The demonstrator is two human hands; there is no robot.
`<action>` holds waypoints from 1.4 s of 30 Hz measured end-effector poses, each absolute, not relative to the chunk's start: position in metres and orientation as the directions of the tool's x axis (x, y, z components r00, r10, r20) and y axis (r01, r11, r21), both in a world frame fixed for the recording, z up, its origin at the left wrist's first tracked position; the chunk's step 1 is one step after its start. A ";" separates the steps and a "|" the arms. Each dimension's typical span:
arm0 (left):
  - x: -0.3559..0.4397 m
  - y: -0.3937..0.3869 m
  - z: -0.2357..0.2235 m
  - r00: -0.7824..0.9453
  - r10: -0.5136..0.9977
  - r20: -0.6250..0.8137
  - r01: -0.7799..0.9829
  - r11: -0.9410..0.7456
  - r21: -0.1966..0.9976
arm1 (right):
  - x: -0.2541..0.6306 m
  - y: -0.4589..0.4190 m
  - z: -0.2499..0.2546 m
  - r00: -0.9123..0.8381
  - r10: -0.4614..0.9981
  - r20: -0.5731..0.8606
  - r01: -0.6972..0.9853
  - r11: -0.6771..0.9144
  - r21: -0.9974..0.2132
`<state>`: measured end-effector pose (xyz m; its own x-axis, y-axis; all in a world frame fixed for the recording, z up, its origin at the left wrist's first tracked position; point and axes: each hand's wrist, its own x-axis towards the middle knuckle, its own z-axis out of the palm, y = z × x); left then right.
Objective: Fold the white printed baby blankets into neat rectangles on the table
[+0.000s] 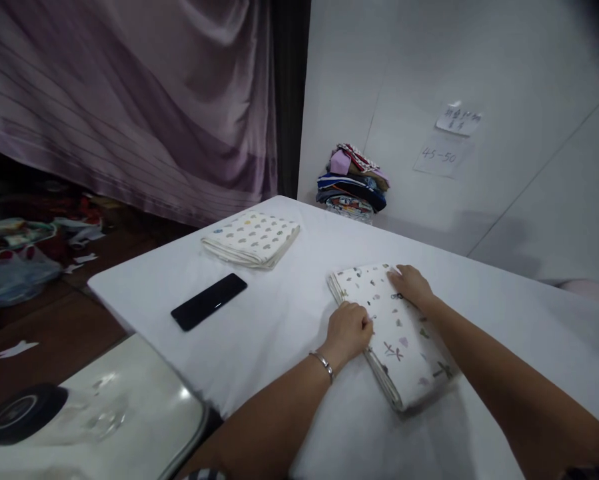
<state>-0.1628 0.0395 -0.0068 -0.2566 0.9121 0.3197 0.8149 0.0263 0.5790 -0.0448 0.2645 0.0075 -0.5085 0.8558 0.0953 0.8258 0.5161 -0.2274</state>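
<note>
Cloth (404,347) against fingers (355,311) (left (348,328) curled, right (413,285) open)

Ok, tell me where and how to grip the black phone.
Grip the phone mid-length across its two long edges, probably coming with the left hand from above and the right. It lies flat and slim on the white table, so its narrow width looks easiest to span, and its long edges are free of the folded cloth beyond.

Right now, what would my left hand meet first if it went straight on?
Your left hand already touches the folded cloth; across it, your right hand looks next in line, though depth is unclear.
</note>
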 end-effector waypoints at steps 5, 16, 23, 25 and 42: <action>-0.162 0.039 -0.007 -0.247 0.905 0.348 0.831 0.013 0.557 | -0.091 0.231 0.010 -0.836 0.499 0.228 0.461 0.864 -0.201; -0.162 0.038 -0.006 -0.233 0.913 0.334 0.848 0.023 0.530 | -0.143 0.188 0.001 -0.973 0.231 -0.007 0.229 0.960 -0.160; -0.165 0.038 -0.009 -0.223 0.912 0.345 0.847 0.006 0.532 | -0.114 0.188 0.013 -0.905 0.407 0.121 0.376 0.901 -0.216; -0.165 0.038 -0.010 -0.218 0.911 0.351 0.848 -0.002 0.531 | -0.090 0.193 0.014 -0.849 0.505 0.157 0.464 0.853 -0.237; -0.165 0.034 -0.003 -0.261 0.910 0.321 0.816 0.030 0.578 | 0.041 0.200 0.006 -0.628 0.777 0.043 0.723 0.602 -0.339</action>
